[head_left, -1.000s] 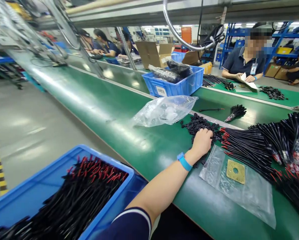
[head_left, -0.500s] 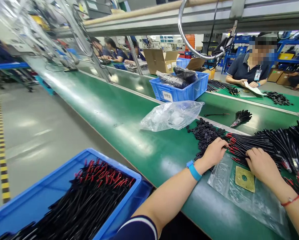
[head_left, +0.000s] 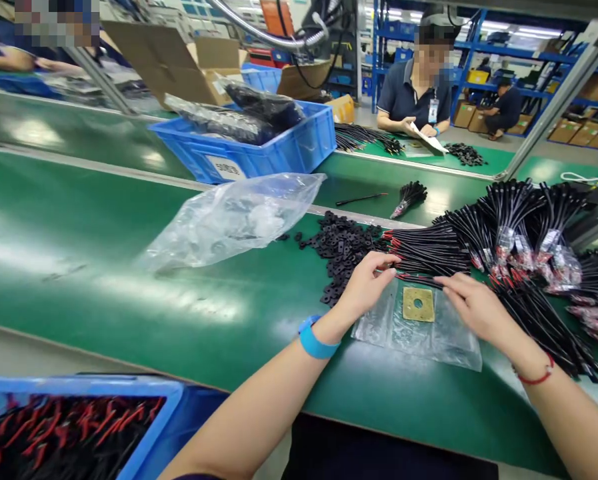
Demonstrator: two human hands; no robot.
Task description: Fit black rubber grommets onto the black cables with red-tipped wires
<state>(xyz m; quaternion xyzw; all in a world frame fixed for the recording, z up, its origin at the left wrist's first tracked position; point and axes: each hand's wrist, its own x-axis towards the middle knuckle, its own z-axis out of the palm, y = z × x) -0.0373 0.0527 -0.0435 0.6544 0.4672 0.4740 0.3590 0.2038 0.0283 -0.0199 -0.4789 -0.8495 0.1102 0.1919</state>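
My left hand point(head_left: 366, 287) and my right hand point(head_left: 473, 308) reach over a clear plastic sheet point(head_left: 416, 333) on the green belt. Their fingertips close on a bundle of black wires with red tips point(head_left: 429, 255), and a thin strand runs between them. A tan square pad with a round hole point(head_left: 419, 304) lies on the sheet, just below my hands. Black rubber washers point(head_left: 341, 250) are heaped left of my left hand. More wire bundles with bagged ends point(head_left: 523, 233) lie to the right.
A blue crate of red-tipped wires point(head_left: 73, 427) stands at the lower left. A crumpled clear bag point(head_left: 233, 220) lies on the belt. Behind it is a blue crate of black bags point(head_left: 243, 143). A co-worker point(head_left: 413, 93) handles paper at the far bench.
The view has swung right and the scene has shifted left. My right hand has moved closer to my left, and both hands have come together on the wire bundle.
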